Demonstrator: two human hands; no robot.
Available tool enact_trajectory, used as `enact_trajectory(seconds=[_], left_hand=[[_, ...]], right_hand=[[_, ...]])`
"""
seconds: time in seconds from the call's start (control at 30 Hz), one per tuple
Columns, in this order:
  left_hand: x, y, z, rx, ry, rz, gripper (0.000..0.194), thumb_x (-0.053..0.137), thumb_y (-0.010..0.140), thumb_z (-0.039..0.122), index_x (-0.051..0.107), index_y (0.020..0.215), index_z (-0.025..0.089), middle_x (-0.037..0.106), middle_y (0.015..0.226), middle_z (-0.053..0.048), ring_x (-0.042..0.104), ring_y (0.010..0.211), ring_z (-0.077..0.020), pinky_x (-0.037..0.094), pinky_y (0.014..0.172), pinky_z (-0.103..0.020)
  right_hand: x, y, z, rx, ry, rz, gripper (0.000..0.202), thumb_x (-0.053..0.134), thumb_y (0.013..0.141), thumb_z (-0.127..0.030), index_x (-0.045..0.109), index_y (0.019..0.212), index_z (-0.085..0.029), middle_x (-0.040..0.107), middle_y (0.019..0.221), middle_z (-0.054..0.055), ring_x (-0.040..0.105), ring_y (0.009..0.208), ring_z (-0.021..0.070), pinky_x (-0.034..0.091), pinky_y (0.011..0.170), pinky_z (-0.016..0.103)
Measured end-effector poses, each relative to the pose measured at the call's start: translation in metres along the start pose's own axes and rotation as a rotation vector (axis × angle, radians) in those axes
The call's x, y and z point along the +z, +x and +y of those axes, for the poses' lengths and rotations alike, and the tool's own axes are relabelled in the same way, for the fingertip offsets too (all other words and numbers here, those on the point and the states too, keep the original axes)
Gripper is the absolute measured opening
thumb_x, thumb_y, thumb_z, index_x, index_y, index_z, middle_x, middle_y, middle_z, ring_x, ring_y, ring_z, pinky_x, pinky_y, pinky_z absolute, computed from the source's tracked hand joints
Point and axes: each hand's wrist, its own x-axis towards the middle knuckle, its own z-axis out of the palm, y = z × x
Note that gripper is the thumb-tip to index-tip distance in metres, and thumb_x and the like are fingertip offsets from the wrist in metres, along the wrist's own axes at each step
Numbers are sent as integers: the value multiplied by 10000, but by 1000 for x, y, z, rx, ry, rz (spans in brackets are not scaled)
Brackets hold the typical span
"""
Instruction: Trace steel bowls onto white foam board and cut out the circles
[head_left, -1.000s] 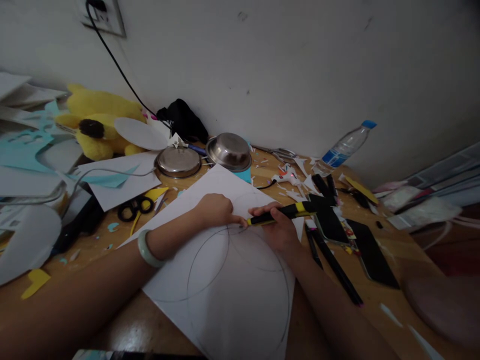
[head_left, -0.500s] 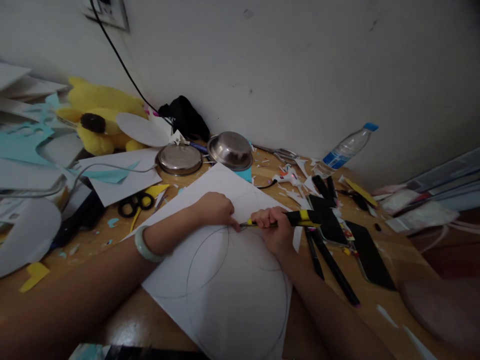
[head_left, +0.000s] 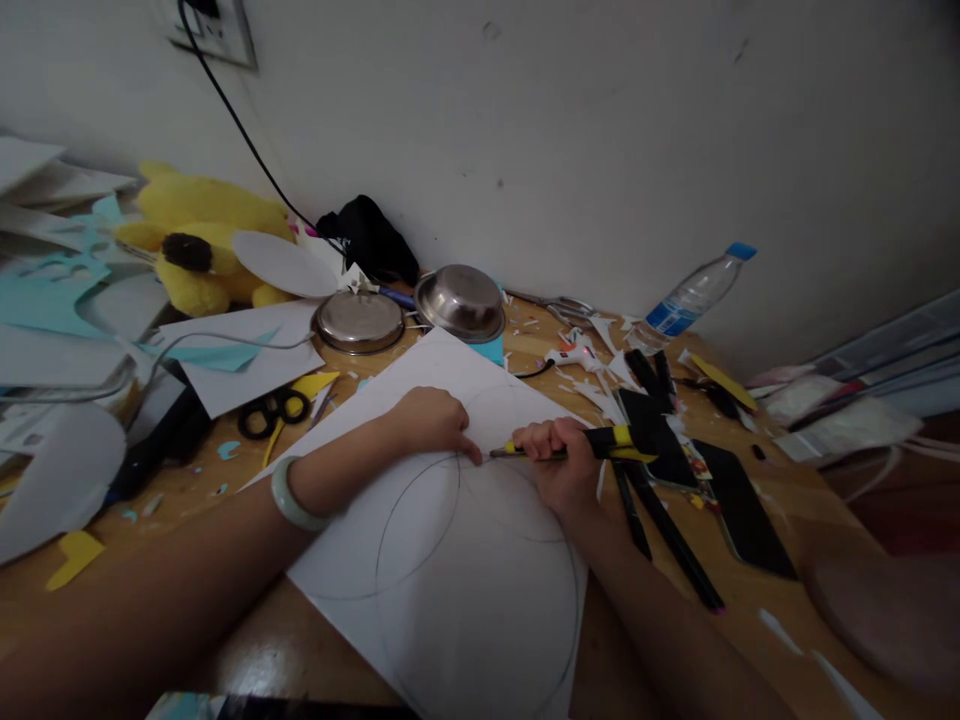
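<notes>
Evidently, the right hand (head_left: 562, 465) had its fingers closed around a black-and-yellow utility knife (head_left: 611, 442), whose tip pointed toward the thumb of the left hand (head_left: 435, 425). That left hand, its fingers curled and thumb extended, pressed on a large white paper sheet (head_left: 480, 600) marked with pencilled circles. The sheet lay on a light-brown wooden table (head_left: 795, 500), below an upturned silver metal bowl (head_left: 460, 300).

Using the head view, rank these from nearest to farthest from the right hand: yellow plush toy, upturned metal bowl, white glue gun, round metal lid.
From the right hand:
1. White glue gun, just beyond the hand.
2. Upturned metal bowl, farther back, left of the glue gun.
3. Round metal lid, left of the bowl.
4. Yellow plush toy, far left by the wall.
</notes>
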Motion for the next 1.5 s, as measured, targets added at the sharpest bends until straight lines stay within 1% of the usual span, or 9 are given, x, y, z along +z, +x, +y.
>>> enact_trajectory(seconds=[0.27,0.57,0.8,1.03,1.1,1.2,1.27,1.37,1.5], left_hand=[[0,-2,0,-10,-11,-6,568,494,678,738,700,714,210,664,681,-65,598,678,-202,273,507,-252],[1,-5,0,4,-18,-2,582,472,704,734,705,732,201,676,715,-75,600,695,-213,296,515,-258],[0,-8,3,25,4,8,562,476,728,712,688,706,192,672,700,-66,610,674,-197,274,488,-247],[-12,-20,6,128,74,56,480,464,817,613,664,756,180,669,711,-61,619,641,-199,288,474,-259],[-17,-28,8,147,100,74,445,476,826,587,657,775,183,665,703,-52,623,640,-202,304,475,-260],[-19,-45,15,155,151,100,344,515,845,497,652,823,182,667,732,-51,635,674,-216,355,501,-269],[-13,-58,23,126,204,132,247,539,859,381,650,861,160,662,770,-71,638,695,-229,390,522,-285],[5,-75,35,67,289,173,149,521,857,185,653,823,125,635,760,-100,629,658,-234,405,492,-291],[35,-85,51,22,580,347,183,479,835,91,661,815,85,645,798,-148,636,651,-232,435,474,-278]], right_hand=[[-2,-1,-4,8,-18,28,322,569,683,-238,371,435,-186,380,376,-64,373,407,91,384,521,284],[-11,-6,-6,6,-23,26,340,559,730,-246,384,447,-180,370,397,-61,391,419,92,377,527,278],[-10,-5,-8,17,-68,22,356,579,719,-270,377,440,-182,372,400,-62,386,415,90,377,528,279],[6,6,-9,86,-18,102,373,588,683,-287,314,455,-180,335,409,-72,360,415,76,383,541,273],[15,10,-4,96,-5,75,368,587,678,-295,314,458,-184,331,410,-77,360,413,76,388,550,278],[32,14,9,132,23,-46,346,588,679,-288,349,448,-193,343,398,-78,363,406,79,388,547,279],[40,15,18,150,43,-150,332,586,694,-278,384,445,-194,363,392,-74,378,406,85,380,537,278],[43,15,26,150,72,-257,304,584,722,-251,440,462,-191,406,403,-67,411,417,94,374,529,279],[35,12,26,151,66,-278,295,575,744,-240,463,476,-190,442,426,-60,443,445,103,385,551,288]])
